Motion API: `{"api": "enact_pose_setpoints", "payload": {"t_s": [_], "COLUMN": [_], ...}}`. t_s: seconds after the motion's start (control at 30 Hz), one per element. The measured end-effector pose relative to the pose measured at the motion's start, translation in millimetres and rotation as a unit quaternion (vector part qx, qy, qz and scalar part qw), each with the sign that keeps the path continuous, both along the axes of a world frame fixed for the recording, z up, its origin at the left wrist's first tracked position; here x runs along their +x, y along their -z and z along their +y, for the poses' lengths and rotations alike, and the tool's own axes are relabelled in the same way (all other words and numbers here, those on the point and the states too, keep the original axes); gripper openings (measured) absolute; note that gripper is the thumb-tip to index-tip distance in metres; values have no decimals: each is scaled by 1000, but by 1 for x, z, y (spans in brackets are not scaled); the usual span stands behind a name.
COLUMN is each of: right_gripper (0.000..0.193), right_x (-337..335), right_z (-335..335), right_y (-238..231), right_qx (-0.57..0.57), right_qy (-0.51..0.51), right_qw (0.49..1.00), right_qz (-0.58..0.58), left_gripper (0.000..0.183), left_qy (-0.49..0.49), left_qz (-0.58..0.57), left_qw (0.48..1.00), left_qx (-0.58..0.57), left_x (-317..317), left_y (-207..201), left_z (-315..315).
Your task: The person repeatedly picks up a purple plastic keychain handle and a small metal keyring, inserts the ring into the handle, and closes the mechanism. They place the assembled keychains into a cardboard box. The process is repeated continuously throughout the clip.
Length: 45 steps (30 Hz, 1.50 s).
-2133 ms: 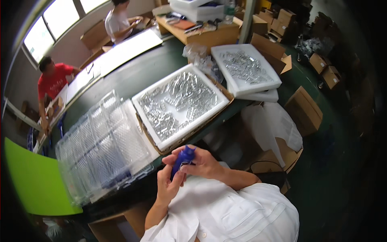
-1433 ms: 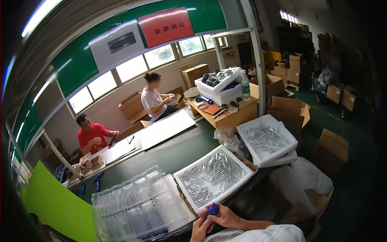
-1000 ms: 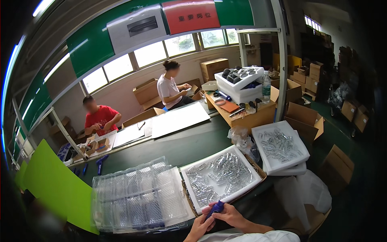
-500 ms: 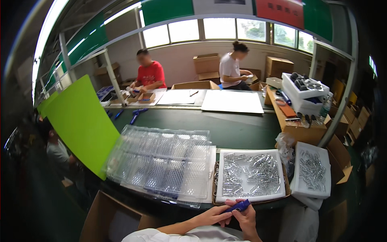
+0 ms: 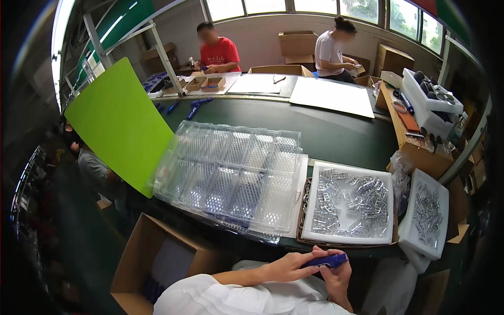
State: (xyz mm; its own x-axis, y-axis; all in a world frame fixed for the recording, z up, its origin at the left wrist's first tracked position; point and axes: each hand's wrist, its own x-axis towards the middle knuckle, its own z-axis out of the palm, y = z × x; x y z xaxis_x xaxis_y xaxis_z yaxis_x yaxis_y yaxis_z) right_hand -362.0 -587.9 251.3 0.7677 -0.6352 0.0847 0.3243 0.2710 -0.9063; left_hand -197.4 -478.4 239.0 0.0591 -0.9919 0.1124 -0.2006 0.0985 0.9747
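A short dark-blue tube-shaped piece (image 5: 331,260) lies between my two hands, just in front of the near edge of the bench. My left hand (image 5: 287,266) is closed round its left part. On its right end are the fingers of my right hand (image 5: 338,275), the thumb pressed from below. What exactly the piece is cannot be made out. Just beyond my hands stands a white foam tray (image 5: 313,210) holding many shiny bent-wire metal clips (image 5: 367,202). A stack of clear plastic trays (image 5: 231,168) with compartments is to its left, and blue pieces show dimly through it.
A second foam tray (image 5: 443,210) of clips tilts at the right. By my left side stands an open cardboard box (image 5: 128,262) with blue pieces inside. A tall lime-green sheet (image 5: 121,121) rises at the left. Two people work across the green bench (image 5: 336,134).
My view has tilted down and turned, so the bench sits higher and more of the box at my left shows. Both hands keep the blue piece, now held more level.
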Motion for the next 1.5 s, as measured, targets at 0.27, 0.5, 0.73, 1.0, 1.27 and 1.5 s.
{"api": "enact_pose_setpoints", "payload": {"t_s": [0.27,0.5,0.73,1.0,1.27,1.5], "right_gripper": [45,45,45,45,49,46], "right_x": [3,-3,-13,-12,-17,-22], "right_z": [-3,-4,6,-19,-9,3], "right_y": [10,17,35,41,38,46], "right_qx": [-48,-45,-31,59,115,76], "right_qy": [-2,-35,-7,-76,-74,-57], "right_qw": [999,997,997,992,991,995], "right_qz": [-7,52,72,80,17,19], "left_gripper": [49,42,41,35,35,30], "left_qy": [-16,-50,-46,-55,-50,-47], "left_qz": [-51,64,83,167,128,131], "left_qw": [999,994,992,967,978,976], "left_qx": [-1,66,84,184,155,167], "left_x": [8,-5,-11,-15,-17,-19], "left_y": [-3,8,17,28,33,32], "left_z": [-2,1,3,-2,-1,4]}}
